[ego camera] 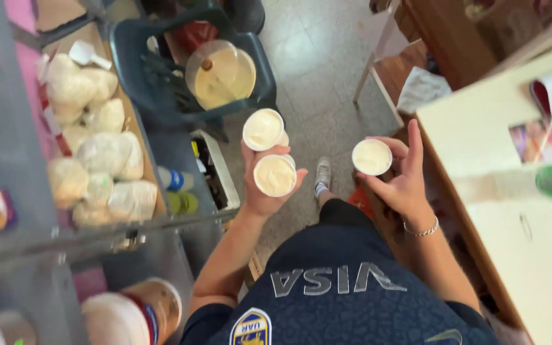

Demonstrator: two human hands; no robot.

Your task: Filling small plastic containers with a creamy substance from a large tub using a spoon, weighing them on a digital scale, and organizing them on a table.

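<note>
Dark shirt (340, 287) below; left hand (264, 191) clasps two tubs (275, 174) stacked lengthwise, right hand (404, 182) pinches one tub (372, 156) beside them.

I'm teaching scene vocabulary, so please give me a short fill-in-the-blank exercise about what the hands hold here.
1. The left hand holds ___ round white tubs.
2. The right hand holds ___ tub.
3. A thin ___ circles the right wrist.
4. The bagged pale lumps lie on the person's ___ side.

Missing words: two; one; bracelet; left
</note>
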